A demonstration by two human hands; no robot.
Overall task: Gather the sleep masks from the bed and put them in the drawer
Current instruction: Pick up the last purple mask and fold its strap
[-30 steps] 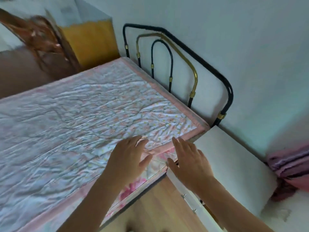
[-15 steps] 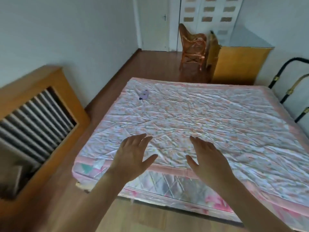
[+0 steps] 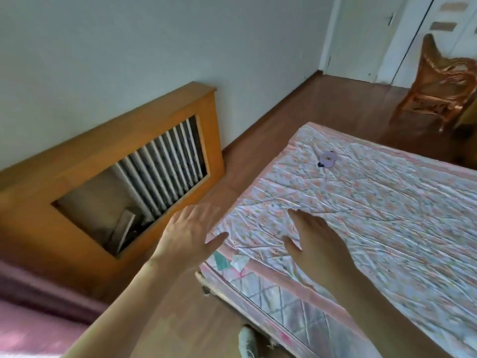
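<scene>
While both hands are spread flat and grasp nothing, the left hand (image 3: 189,235) hovers past the bed's (image 3: 387,228) near corner, over the wooden floor (image 3: 247,151). The right hand (image 3: 316,241) is over the quilt near that corner; contact cannot be determined. One lilac sleep mask (image 3: 327,158) lies near the bed's far corner, well apart from both hands.

home bedroom: quilted bed (image 3: 387,215), radiator (image 3: 165,164).

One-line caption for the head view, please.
Both hands, left and right, open and empty over the bed; a small purple sleep mask lies near its far corner.
</scene>
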